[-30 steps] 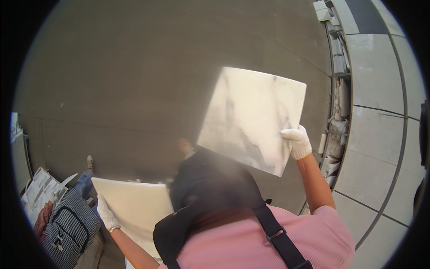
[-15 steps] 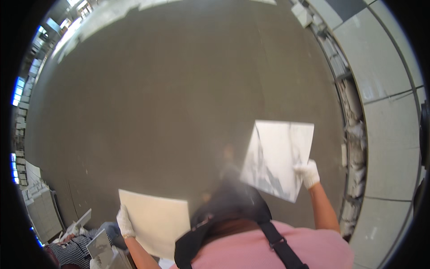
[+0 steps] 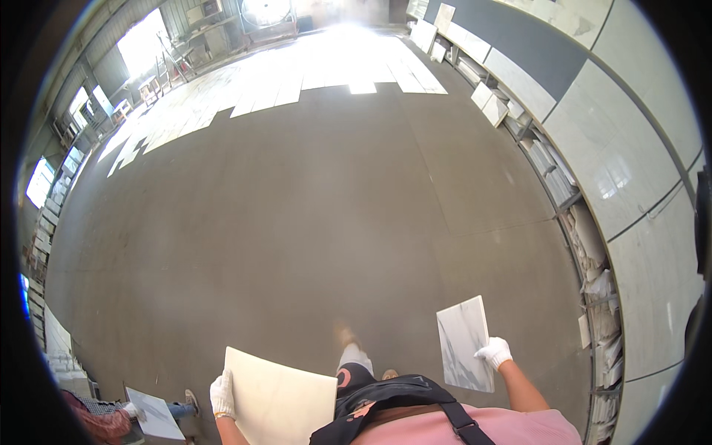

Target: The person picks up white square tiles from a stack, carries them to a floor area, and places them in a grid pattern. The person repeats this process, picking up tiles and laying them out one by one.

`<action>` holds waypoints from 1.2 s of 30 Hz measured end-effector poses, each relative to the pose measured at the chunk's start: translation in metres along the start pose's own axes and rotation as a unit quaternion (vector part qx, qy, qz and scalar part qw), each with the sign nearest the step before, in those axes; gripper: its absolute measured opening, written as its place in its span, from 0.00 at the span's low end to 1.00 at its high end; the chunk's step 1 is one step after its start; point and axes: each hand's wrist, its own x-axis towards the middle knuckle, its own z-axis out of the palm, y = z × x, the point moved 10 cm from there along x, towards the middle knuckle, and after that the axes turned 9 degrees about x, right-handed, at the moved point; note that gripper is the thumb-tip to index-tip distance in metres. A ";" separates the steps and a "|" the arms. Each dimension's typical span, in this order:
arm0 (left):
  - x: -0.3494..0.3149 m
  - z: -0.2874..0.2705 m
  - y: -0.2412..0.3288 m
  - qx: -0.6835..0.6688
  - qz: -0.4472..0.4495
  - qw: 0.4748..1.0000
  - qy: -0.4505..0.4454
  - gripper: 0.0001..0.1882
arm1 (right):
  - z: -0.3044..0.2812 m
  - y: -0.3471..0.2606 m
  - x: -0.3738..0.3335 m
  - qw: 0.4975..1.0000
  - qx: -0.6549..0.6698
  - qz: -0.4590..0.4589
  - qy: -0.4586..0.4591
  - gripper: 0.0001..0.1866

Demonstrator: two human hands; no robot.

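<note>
Cream slab (image 3: 280, 400), seven o'clock: left hand (image 3: 222, 394) clasped on its outer edge. Grey-veined slab (image 3: 461, 345), five o'clock: right hand (image 3: 496, 353) pinching its outer edge. Handling, advised: firm grips, corners clear of legs (image 3: 355, 359).

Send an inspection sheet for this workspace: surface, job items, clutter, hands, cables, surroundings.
Surface: brown-grey floor; rows of pale slabs laid across its far end.
Job's things: plain cream slab and grey-veined white slab, both held off the floor.
Clutter: pale pieces packed in a low rack along the right.
Hands: both in white gloves; left hand grips the cream slab's left edge, right hand the veined slab's right edge.
Cables: none I can make out with certainty.
Surroundings: large pale panels at right; round fan at the far end; co-worker's gloved hand at another slab, lower left.
</note>
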 end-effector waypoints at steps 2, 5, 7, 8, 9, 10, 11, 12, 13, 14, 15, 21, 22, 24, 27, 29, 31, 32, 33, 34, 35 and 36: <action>0.051 0.019 0.041 -0.013 0.023 1.000 -0.008 0.27 | 0.010 -0.006 0.021 0.999 0.021 0.035 -0.011 0.30; 0.142 0.051 0.120 0.007 0.042 0.999 -0.024 0.27 | 0.018 -0.020 0.056 0.996 -0.011 0.081 -0.026 0.32; 0.192 0.075 0.176 0.009 0.053 0.997 -0.051 0.28 | 0.025 -0.026 0.067 0.992 -0.028 0.113 -0.045 0.32; 0.218 0.088 0.209 -0.001 0.062 0.996 -0.071 0.28 | 0.020 -0.032 0.073 0.993 0.016 0.117 -0.026 0.31; 0.238 0.097 0.234 0.004 0.055 0.994 -0.092 0.29 | 0.019 -0.035 0.073 0.989 0.055 0.138 -0.025 0.30; 0.256 0.105 0.262 0.010 0.067 0.991 -0.112 0.29 | 0.022 -0.036 0.071 0.979 0.085 0.181 -0.036 0.29; 0.274 0.118 0.289 0.017 0.069 0.990 -0.125 0.29 | 0.018 -0.045 0.074 0.978 0.118 0.171 -0.019 0.28; 0.292 0.127 0.314 0.016 0.069 0.988 -0.137 0.30 | 0.019 -0.051 0.073 0.972 0.142 0.185 -0.014 0.27; 0.311 0.137 0.333 0.067 0.064 0.985 -0.143 0.30 | 0.018 -0.057 0.077 0.968 0.162 0.192 -0.008 0.27; 0.328 0.147 0.356 0.074 0.085 0.984 -0.137 0.31 | 0.014 -0.066 0.084 0.968 0.170 0.184 0.021 0.24; 0.345 0.159 0.375 0.069 0.093 0.984 -0.135 0.31 | 0.018 -0.071 0.100 0.957 0.214 0.197 0.020 0.24; 0.446 0.230 0.463 0.068 0.071 0.985 -0.145 0.30 | 0.025 -0.075 0.235 0.941 0.223 0.251 -0.039 0.26; 0.459 0.237 0.479 0.053 0.062 0.988 -0.129 0.31 | 0.016 -0.080 0.274 0.949 0.181 0.251 -0.052 0.26; 0.482 0.243 0.511 0.037 0.044 0.994 -0.098 0.31 | -0.005 -0.096 0.330 0.954 0.089 0.273 -0.087 0.25; 0.515 0.259 0.566 0.046 0.052 0.992 -0.103 0.31 | -0.079 -0.155 0.439 0.978 0.029 0.160 -0.128 0.22; 0.535 0.276 0.590 0.045 0.030 0.992 -0.115 0.29 | -0.136 -0.191 0.497 0.985 0.030 0.137 -0.103 0.23; 0.558 0.293 0.617 0.039 -0.001 0.992 -0.121 0.30 | -0.200 -0.231 0.560 0.994 -0.016 0.097 -0.054 0.23; 0.573 0.305 0.639 0.016 0.015 0.992 -0.126 0.30 | -0.231 -0.249 0.589 0.997 -0.010 0.077 -0.024 0.23; 0.590 0.316 0.661 0.001 0.026 0.991 -0.128 0.30 | -0.261 -0.264 0.617 0.997 -0.002 0.082 0.014 0.23; 0.609 0.329 0.685 -0.013 0.035 0.991 -0.132 0.31 | -0.296 -0.282 0.647 0.995 0.028 0.061 0.076 0.22; 0.629 0.340 0.710 -0.009 0.058 0.989 -0.134 0.31 | -0.322 -0.292 0.673 0.991 0.064 0.062 0.097 0.22; 0.652 0.350 0.734 -0.003 0.079 0.987 -0.137 0.31 | -0.342 -0.308 0.703 0.991 0.066 0.052 0.102 0.22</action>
